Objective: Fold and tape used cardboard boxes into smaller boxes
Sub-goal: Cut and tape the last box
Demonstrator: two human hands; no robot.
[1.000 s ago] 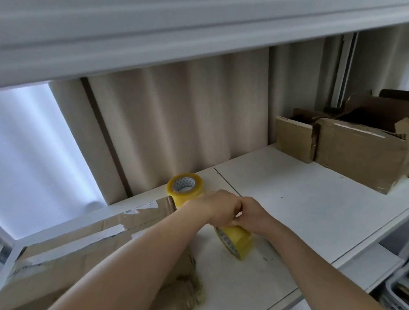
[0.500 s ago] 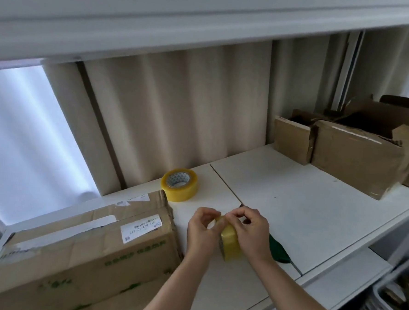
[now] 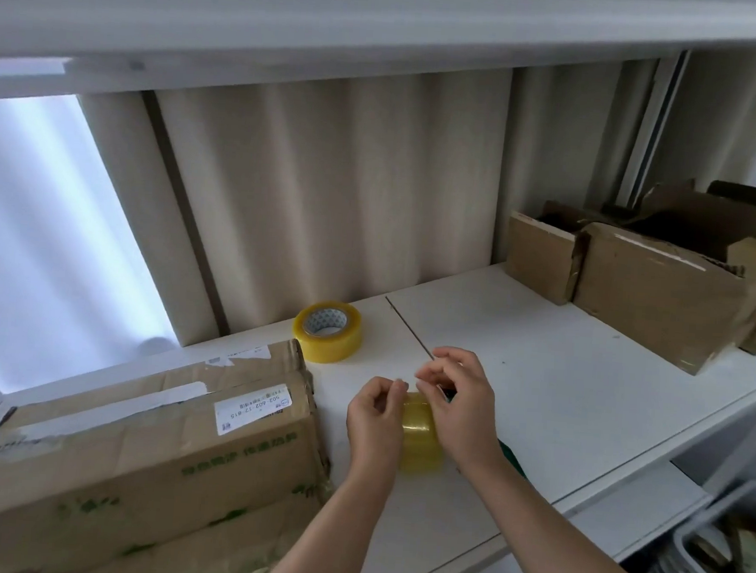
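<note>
I stand at a white shelf in what looks like a home storage corner: beige curtains hang behind it, worn cardboard boxes sit at the back, and a plastic basket sits below.

Two rolls of yellow tape: one lying flat, one held upright. One large printed cardboard box. Two smaller open cardboard boxes. Two hands.

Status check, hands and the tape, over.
Left hand and right hand both grip tape roll, fingers picking at its edge. Big carton beside, untaped. Nothing blocking.
</note>
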